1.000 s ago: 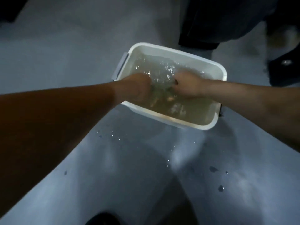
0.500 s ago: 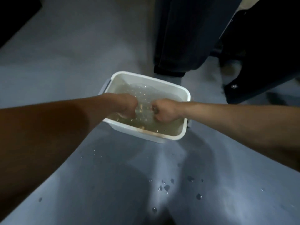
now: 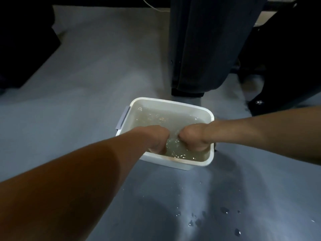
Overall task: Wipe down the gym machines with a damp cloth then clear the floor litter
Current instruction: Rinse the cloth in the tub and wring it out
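While no writing shows, both hands (image 3: 157, 140) (image 3: 192, 139) clench pale cloth (image 3: 173, 142) inside the white tub (image 3: 166, 101).

White tub (image 3: 173, 103) smooth glossy plastic; grey floor (image 3: 97, 70) smooth, matt

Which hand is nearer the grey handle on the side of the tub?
Left. The left hand is in the water by the tub side bearing the grey handle; the right hand is by the opposite side.
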